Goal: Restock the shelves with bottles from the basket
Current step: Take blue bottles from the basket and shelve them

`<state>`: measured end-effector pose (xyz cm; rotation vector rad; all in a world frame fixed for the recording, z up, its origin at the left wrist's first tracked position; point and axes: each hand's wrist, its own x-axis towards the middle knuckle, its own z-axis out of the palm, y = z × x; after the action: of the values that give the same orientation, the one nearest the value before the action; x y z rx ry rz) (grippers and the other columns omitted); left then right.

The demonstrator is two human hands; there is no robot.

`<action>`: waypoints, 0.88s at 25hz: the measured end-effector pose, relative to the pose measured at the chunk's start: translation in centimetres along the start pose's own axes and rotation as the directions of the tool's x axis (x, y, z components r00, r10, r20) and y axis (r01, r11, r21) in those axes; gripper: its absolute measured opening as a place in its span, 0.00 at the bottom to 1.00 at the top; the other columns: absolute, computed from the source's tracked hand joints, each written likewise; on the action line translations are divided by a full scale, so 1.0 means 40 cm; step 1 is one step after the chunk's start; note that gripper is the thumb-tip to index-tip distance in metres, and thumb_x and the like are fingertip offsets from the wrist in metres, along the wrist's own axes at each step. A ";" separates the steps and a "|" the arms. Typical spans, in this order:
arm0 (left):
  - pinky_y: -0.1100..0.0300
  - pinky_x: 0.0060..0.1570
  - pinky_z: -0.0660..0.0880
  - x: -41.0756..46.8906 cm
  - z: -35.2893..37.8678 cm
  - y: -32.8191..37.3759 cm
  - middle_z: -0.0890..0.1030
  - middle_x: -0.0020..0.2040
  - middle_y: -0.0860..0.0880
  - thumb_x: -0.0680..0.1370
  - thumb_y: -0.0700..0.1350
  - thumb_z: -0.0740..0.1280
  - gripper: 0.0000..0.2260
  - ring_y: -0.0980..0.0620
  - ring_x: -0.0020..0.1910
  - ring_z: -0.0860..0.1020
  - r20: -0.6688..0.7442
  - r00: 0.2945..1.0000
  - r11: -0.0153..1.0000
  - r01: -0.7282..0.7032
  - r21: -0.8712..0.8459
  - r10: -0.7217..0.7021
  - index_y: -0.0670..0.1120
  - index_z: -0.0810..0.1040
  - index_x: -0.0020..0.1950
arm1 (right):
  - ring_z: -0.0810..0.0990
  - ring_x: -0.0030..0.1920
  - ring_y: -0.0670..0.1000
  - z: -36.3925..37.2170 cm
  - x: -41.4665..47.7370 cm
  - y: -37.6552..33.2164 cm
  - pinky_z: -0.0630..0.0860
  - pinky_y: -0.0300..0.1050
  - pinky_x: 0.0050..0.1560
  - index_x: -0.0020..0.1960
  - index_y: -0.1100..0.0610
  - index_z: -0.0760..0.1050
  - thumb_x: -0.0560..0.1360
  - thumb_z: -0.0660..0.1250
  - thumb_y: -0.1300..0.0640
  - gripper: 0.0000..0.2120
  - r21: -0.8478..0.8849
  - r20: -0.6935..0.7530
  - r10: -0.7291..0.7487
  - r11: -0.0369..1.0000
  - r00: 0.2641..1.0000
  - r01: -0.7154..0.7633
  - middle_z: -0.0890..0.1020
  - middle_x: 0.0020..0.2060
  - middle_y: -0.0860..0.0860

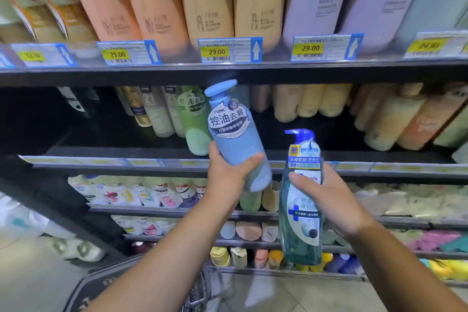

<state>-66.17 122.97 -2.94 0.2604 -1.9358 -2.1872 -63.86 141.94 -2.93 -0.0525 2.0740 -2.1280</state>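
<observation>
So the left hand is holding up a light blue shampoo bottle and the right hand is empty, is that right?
Not quite. The right hand is not empty: it grips a teal pump bottle with a blue pump head. The left hand does hold up the light blue shampoo bottle. The head view shows both.

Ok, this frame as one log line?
left hand holds light-blue nak bottle | right hand holds teal pump bottle | neither on shelf yet
</observation>
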 end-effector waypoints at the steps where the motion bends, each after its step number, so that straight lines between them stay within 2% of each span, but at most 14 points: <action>1: 0.62 0.46 0.79 0.003 0.011 -0.003 0.80 0.56 0.51 0.65 0.42 0.80 0.32 0.58 0.49 0.82 -0.027 1.000 1.000 -0.008 -0.027 0.007 0.50 0.67 0.64 | 0.84 0.47 0.52 -0.006 0.007 0.007 0.78 0.46 0.46 0.57 0.55 0.76 0.71 0.72 0.51 0.17 0.008 0.010 0.002 1.000 1.000 -0.002 0.85 0.48 0.53; 4: 0.60 0.52 0.79 0.021 0.032 -0.008 0.80 0.59 0.51 0.62 0.47 0.80 0.36 0.56 0.53 0.82 -0.114 0.993 0.995 -0.037 -0.089 0.027 0.50 0.66 0.66 | 0.84 0.48 0.52 -0.011 0.025 0.017 0.78 0.48 0.48 0.57 0.52 0.76 0.72 0.73 0.51 0.16 0.013 0.034 0.011 1.000 0.999 -0.012 0.85 0.49 0.52; 7: 0.55 0.59 0.77 0.047 0.041 -0.008 0.80 0.60 0.52 0.61 0.48 0.80 0.39 0.55 0.57 0.81 -0.131 0.990 0.996 -0.066 -0.060 0.058 0.50 0.67 0.68 | 0.84 0.49 0.50 -0.013 0.034 0.022 0.78 0.47 0.49 0.57 0.50 0.76 0.73 0.72 0.53 0.13 0.035 0.033 0.025 0.999 0.999 -0.026 0.85 0.49 0.50; 11: 0.67 0.53 0.75 0.070 0.062 -0.012 0.79 0.58 0.56 0.68 0.41 0.80 0.29 0.61 0.54 0.79 -0.150 0.975 0.984 -0.152 0.098 0.166 0.57 0.67 0.59 | 0.85 0.49 0.51 -0.029 0.030 0.029 0.78 0.48 0.49 0.57 0.49 0.76 0.71 0.74 0.52 0.16 0.045 0.008 0.030 0.999 1.000 -0.030 0.85 0.49 0.50; 14: 0.72 0.50 0.73 0.094 0.072 -0.022 0.79 0.56 0.55 0.67 0.41 0.80 0.29 0.61 0.54 0.79 -0.127 0.967 0.963 -0.195 0.187 0.221 0.55 0.67 0.58 | 0.85 0.49 0.51 -0.050 0.026 0.039 0.79 0.50 0.50 0.57 0.50 0.75 0.70 0.76 0.52 0.17 0.046 -0.021 0.045 0.998 0.999 -0.044 0.85 0.49 0.51; 16: 0.73 0.48 0.73 0.107 0.075 -0.032 0.78 0.56 0.54 0.66 0.40 0.80 0.31 0.61 0.54 0.78 -0.106 0.970 0.956 -0.191 0.223 0.219 0.50 0.67 0.61 | 0.85 0.49 0.53 -0.058 0.022 0.047 0.79 0.52 0.51 0.57 0.50 0.75 0.66 0.75 0.49 0.21 0.058 -0.033 0.054 0.997 0.998 -0.052 0.85 0.49 0.51; 18: 0.71 0.49 0.73 0.119 0.071 -0.052 0.78 0.56 0.53 0.66 0.40 0.80 0.32 0.61 0.54 0.78 -0.117 0.973 0.955 -0.163 0.246 0.197 0.48 0.67 0.63 | 0.85 0.50 0.53 -0.060 0.020 0.054 0.79 0.53 0.52 0.57 0.50 0.75 0.68 0.76 0.50 0.20 0.057 -0.039 0.059 0.997 0.998 -0.056 0.85 0.49 0.51; 20: 0.68 0.51 0.74 0.135 0.065 -0.069 0.78 0.56 0.52 0.66 0.41 0.80 0.31 0.58 0.53 0.78 -0.149 0.973 0.958 -0.132 0.256 0.174 0.47 0.67 0.63 | 0.85 0.48 0.52 -0.060 0.017 0.059 0.80 0.49 0.48 0.57 0.52 0.75 0.72 0.73 0.55 0.15 0.044 -0.039 0.059 0.997 0.998 -0.057 0.85 0.48 0.51; 22: 0.69 0.47 0.74 0.157 0.067 -0.069 0.78 0.54 0.51 0.67 0.42 0.80 0.28 0.56 0.51 0.79 -0.151 0.979 0.954 -0.086 0.287 0.134 0.47 0.67 0.59 | 0.85 0.45 0.50 -0.059 0.014 0.063 0.79 0.42 0.42 0.56 0.52 0.75 0.73 0.71 0.58 0.13 0.039 -0.038 0.061 0.997 0.997 -0.059 0.86 0.46 0.50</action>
<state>-73.04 124.15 -5.32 0.3598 -2.1030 -1.7576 -64.52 144.16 -5.56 0.0558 2.0292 -2.1481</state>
